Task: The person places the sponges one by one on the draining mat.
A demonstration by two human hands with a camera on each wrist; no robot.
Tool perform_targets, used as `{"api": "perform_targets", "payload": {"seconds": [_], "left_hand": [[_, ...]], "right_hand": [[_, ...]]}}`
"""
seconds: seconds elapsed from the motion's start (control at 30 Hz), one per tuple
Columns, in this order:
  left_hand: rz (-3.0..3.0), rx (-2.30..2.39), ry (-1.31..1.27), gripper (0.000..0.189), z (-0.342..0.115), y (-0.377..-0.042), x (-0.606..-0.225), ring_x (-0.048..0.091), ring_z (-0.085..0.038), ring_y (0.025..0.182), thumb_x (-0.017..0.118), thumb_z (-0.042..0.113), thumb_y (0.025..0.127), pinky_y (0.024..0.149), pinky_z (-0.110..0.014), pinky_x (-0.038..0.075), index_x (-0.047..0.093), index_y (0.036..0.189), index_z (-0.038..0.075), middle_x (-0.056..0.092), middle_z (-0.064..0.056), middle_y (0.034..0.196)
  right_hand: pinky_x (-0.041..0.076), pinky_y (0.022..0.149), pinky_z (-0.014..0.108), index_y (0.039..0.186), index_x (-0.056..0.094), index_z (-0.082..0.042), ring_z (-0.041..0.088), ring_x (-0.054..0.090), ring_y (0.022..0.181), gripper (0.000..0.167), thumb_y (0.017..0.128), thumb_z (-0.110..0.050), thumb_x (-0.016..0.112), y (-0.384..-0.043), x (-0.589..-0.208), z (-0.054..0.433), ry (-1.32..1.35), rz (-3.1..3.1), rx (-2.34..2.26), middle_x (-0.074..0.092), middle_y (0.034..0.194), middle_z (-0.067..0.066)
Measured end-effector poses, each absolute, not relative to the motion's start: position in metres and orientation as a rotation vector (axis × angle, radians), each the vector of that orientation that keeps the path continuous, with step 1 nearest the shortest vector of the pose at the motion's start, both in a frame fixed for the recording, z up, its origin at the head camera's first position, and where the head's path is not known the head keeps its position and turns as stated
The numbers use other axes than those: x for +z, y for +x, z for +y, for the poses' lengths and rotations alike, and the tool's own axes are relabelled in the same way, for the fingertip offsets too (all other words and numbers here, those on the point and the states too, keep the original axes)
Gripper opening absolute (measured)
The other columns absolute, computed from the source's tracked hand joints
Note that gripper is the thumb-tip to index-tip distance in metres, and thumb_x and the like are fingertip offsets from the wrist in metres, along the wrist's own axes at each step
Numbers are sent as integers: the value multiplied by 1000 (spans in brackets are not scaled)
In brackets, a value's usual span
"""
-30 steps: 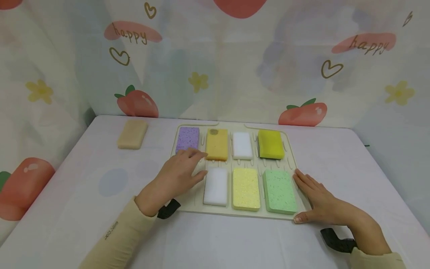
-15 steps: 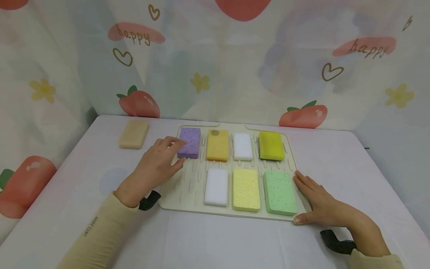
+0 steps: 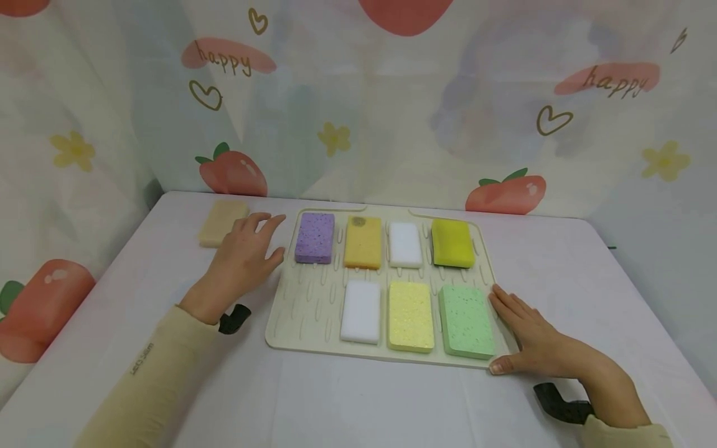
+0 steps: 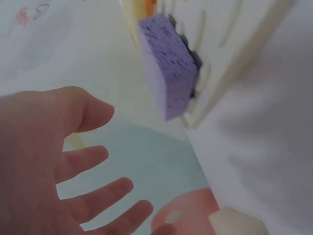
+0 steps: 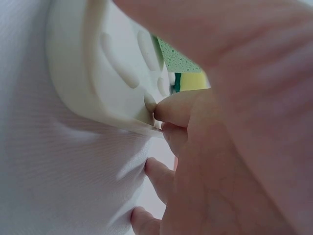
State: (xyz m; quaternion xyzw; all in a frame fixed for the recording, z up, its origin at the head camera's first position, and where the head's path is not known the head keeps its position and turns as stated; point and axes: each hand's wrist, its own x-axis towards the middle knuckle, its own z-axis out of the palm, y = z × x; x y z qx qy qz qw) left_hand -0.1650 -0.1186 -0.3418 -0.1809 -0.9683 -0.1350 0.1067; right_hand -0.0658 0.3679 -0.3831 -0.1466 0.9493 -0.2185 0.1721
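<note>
My left hand [image 3: 238, 261] is between the beige sponge [image 3: 215, 224] and the tray's left edge, its fingers spread and holding nothing. It hides the right end of the beige sponge, which lies on the table. On the cream ridged tray [image 3: 299, 311], the purple sponge [image 3: 315, 238] lies nearest that hand; in the left wrist view, the purple sponge [image 4: 168, 63] is apart from the fingers. My right hand [image 3: 540, 339] rests along the tray's right edge, fingers extended, beside the green sponge [image 3: 467, 320]. Its fingertips touch the tray [image 5: 117, 54] rim in the right wrist view.
Also on the tray lie an orange-yellow sponge [image 3: 362, 242], a small white sponge [image 3: 404, 244], a bright yellow sponge [image 3: 452, 242], a larger white sponge [image 3: 360, 311] and a pale yellow sponge [image 3: 411, 316]. A patterned cloth [image 3: 386, 124] hangs behind the table.
My left hand has moved left from above the tray, past the purple sponge, to beside the beige sponge, uncovering the tray's left part. The right hand stays at the tray's edge.
</note>
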Motion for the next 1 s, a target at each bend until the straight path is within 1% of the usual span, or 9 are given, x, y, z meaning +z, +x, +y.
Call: {"api": "perform_targets", "payload": {"seconds": [0.1,0.3,0.53,0.63,0.87,1.0], "left_hand": [[-2873,-389,-492,55,-124,-170,-343,44,-52,128,60,21,95,96,-65,45,45,146,7,43,-27,145],[-2921,-384,-397,56,-136,-179,-348,38,-52,133,57,21,96,97,-68,42,41,148,5,38,-29,148],[-2984,-409,-275,60,-147,-190,-355,30,-54,137,57,21,95,103,-71,34,38,149,4,33,-32,151],[-3015,-414,-231,61,-152,-195,-357,28,-55,138,56,21,95,104,-72,32,36,150,4,30,-32,153],[-3047,-426,-137,61,-161,-205,-360,27,-59,136,55,19,94,103,-74,28,36,150,2,30,-36,151],[-3066,-408,-100,62,-166,-210,-363,27,-60,135,54,20,93,103,-74,29,34,150,2,29,-37,150]], "right_hand": [[7,106,80,157,10,4,55,2,147,130,67,-52,85,-66,-383,368,-414,2693,-621,3,165,23],[6,106,79,157,10,4,54,2,147,130,67,-52,85,-66,-382,367,-402,2684,-632,3,166,22],[6,106,80,157,10,4,54,3,147,130,67,-52,85,-66,-382,367,-407,2688,-627,3,165,23],[6,106,80,157,10,4,54,3,147,130,67,-51,85,-66,-382,368,-411,2687,-635,3,165,23],[6,106,80,157,9,4,54,2,147,130,66,-51,85,-66,-383,368,-412,2691,-633,2,166,23],[7,106,80,157,9,4,55,3,147,130,67,-52,85,-66,-383,368,-412,2689,-629,2,166,23]]}}
